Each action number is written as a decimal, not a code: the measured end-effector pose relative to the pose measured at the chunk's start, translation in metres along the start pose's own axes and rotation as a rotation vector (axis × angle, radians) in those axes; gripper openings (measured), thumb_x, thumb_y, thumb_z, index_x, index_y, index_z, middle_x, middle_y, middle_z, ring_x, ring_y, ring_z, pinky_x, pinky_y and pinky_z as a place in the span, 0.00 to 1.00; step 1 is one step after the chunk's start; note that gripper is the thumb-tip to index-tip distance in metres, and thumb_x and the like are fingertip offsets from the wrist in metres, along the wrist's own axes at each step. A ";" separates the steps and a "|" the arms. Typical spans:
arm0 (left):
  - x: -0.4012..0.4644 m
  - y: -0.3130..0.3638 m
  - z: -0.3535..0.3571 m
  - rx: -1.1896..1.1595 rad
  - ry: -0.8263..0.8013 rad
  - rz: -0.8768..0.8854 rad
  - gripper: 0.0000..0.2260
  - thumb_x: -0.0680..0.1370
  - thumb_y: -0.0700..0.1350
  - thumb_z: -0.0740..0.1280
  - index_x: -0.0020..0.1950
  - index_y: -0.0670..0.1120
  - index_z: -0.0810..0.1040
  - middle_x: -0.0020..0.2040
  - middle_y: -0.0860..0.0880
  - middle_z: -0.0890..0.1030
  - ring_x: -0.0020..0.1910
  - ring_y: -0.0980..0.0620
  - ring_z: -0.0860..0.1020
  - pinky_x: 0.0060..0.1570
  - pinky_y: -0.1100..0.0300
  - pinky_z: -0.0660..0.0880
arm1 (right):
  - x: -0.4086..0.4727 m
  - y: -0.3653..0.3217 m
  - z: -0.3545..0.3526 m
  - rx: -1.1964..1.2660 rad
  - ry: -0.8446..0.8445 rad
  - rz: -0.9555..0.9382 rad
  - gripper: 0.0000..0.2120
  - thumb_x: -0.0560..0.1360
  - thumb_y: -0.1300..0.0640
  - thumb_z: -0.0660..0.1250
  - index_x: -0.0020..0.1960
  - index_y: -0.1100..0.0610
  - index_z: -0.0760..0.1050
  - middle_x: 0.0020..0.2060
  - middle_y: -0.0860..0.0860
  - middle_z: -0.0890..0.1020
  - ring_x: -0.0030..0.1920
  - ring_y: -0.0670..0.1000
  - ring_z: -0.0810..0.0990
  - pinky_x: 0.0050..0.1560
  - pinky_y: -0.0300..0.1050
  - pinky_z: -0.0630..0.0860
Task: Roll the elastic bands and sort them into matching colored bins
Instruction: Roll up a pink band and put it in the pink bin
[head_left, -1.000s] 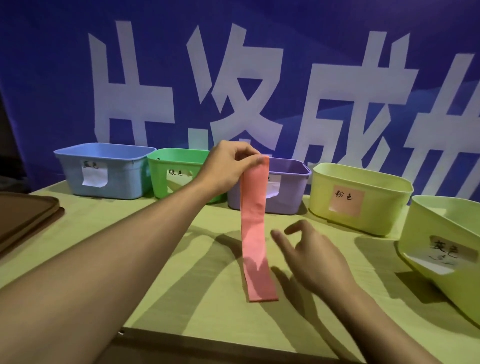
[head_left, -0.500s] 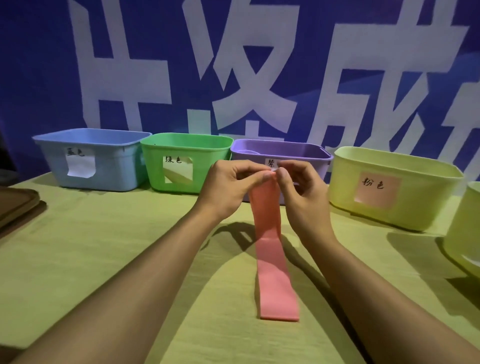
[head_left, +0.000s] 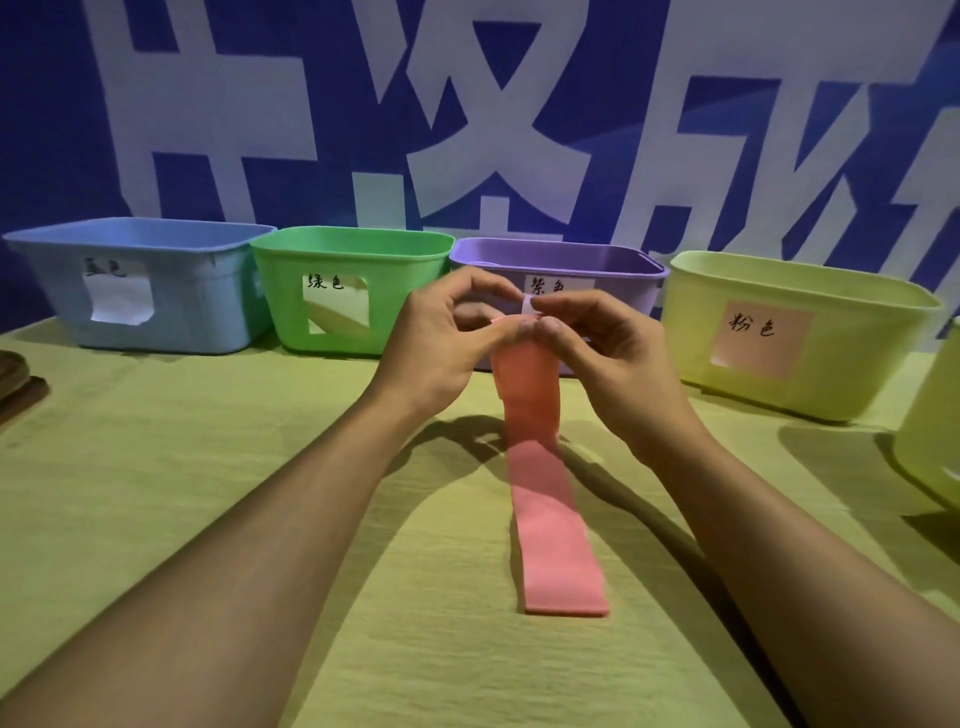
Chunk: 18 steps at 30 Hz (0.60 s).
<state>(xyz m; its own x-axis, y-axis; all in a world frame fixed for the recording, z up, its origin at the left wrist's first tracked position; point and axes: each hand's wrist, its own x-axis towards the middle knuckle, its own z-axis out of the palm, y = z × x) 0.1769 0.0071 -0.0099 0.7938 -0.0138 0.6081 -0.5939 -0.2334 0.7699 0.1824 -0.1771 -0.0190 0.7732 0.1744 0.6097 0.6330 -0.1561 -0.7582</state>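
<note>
Both hands (head_left: 524, 353) pinch the pink band's (head_left: 545, 499) top.

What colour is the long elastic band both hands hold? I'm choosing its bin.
Pink, seen in the head view: the long flat elastic band.

- The right hand (head_left: 602, 358) has left the table and now pinches the band's (head_left: 545, 488) top end beside the left hand (head_left: 441, 343).
- That end is now bent over between the fingertips.
</note>
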 end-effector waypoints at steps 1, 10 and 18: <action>-0.001 0.000 0.000 0.006 0.001 -0.012 0.10 0.73 0.46 0.78 0.52 0.49 0.84 0.41 0.51 0.87 0.44 0.53 0.86 0.48 0.54 0.84 | 0.000 0.000 0.000 0.021 -0.001 0.020 0.12 0.78 0.53 0.71 0.62 0.51 0.82 0.55 0.46 0.85 0.57 0.46 0.83 0.50 0.43 0.84; -0.004 0.002 0.000 0.022 -0.048 0.036 0.06 0.73 0.43 0.78 0.48 0.50 0.87 0.44 0.52 0.87 0.47 0.52 0.86 0.50 0.52 0.84 | -0.002 -0.002 -0.008 0.069 -0.059 0.076 0.09 0.79 0.55 0.68 0.57 0.56 0.83 0.48 0.50 0.87 0.50 0.48 0.86 0.47 0.41 0.83; -0.005 -0.001 0.002 -0.063 -0.081 -0.037 0.08 0.74 0.42 0.77 0.53 0.47 0.85 0.47 0.50 0.87 0.49 0.53 0.86 0.46 0.60 0.81 | -0.001 0.006 -0.006 -0.104 -0.002 -0.022 0.07 0.81 0.57 0.68 0.57 0.57 0.82 0.47 0.50 0.86 0.47 0.49 0.85 0.48 0.52 0.84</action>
<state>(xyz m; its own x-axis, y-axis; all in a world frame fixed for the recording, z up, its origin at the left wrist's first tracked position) 0.1741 0.0052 -0.0141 0.8217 -0.0857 0.5634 -0.5692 -0.1737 0.8036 0.1854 -0.1837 -0.0228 0.7594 0.1803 0.6251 0.6500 -0.2528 -0.7167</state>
